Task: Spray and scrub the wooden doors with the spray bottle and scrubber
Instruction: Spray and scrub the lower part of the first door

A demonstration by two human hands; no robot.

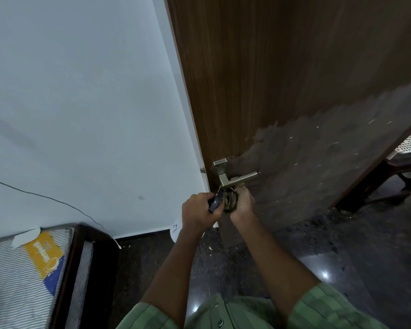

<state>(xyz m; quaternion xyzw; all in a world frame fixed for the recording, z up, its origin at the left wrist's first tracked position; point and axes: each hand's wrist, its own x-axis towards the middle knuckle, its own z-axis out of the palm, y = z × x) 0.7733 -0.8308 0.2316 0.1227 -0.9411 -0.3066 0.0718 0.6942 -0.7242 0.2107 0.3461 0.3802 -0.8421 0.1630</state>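
Head view: The wooden door [282, 74] stands ajar beside a pale wall [81, 103], its lower part dull and worn. A metal handle [233, 175] projects from its edge. Just below the handle, the left hand [199, 210] is closed around a dark spray bottle [216, 201]. The right hand [241, 203] is clenched on a greenish scrubber [229, 202]. The two hands touch. A striped mattress [14, 276] lies at lower left.

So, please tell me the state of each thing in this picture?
Brown wooden door: open, lower part dull, worn.
Metal lever handle: horizontal.
Dark spray bottle: in left hand grip.
Olive green scrubber: in right hand grip, under handle.
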